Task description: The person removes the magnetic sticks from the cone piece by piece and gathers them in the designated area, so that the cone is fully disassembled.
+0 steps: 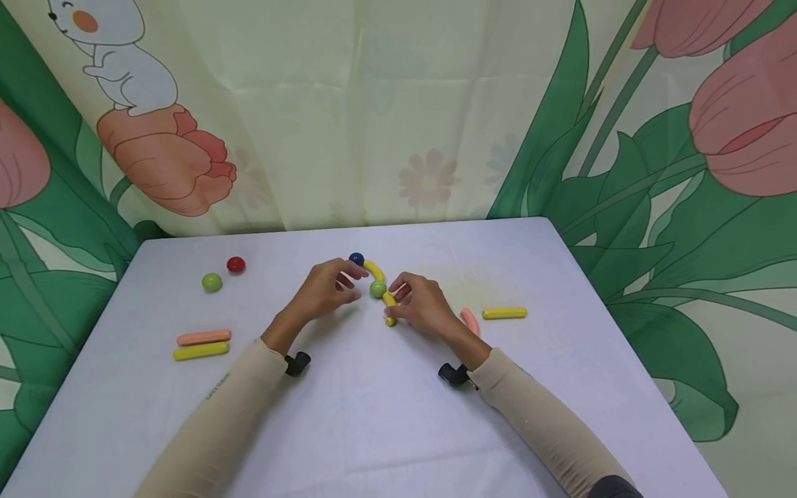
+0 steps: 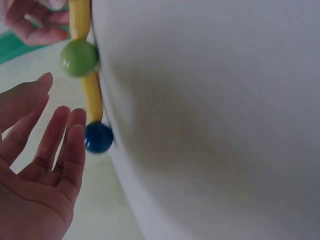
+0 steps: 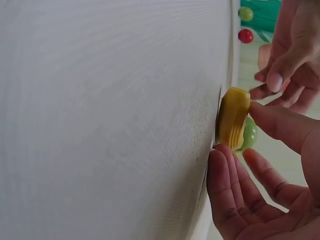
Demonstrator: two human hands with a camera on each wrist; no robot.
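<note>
A chain of toy pieces lies on the table: a dark blue ball [image 1: 356,259], a curved yellow stick [image 1: 375,270], a green ball [image 1: 378,289] and a second yellow stick [image 1: 389,299]. My right hand [image 1: 425,304] pinches this nearer stick between thumb and fingers; in the right wrist view its ribbed yellow surface [image 3: 233,117] shows between them. Just left of the chain, my left hand [image 1: 326,285] hovers with fingers loosely bent and nothing held. The left wrist view shows its fingertips close to the blue ball [image 2: 98,137], which they seem not to touch.
Leftward on the white table [image 1: 349,429] lie a loose green ball [image 1: 212,282], a red ball [image 1: 236,265], a pink stick [image 1: 203,337] and a yellow stick [image 1: 201,351]. Beyond the right hand are a curved pink stick [image 1: 470,321], partly hidden by the wrist, and another yellow stick [image 1: 505,313].
</note>
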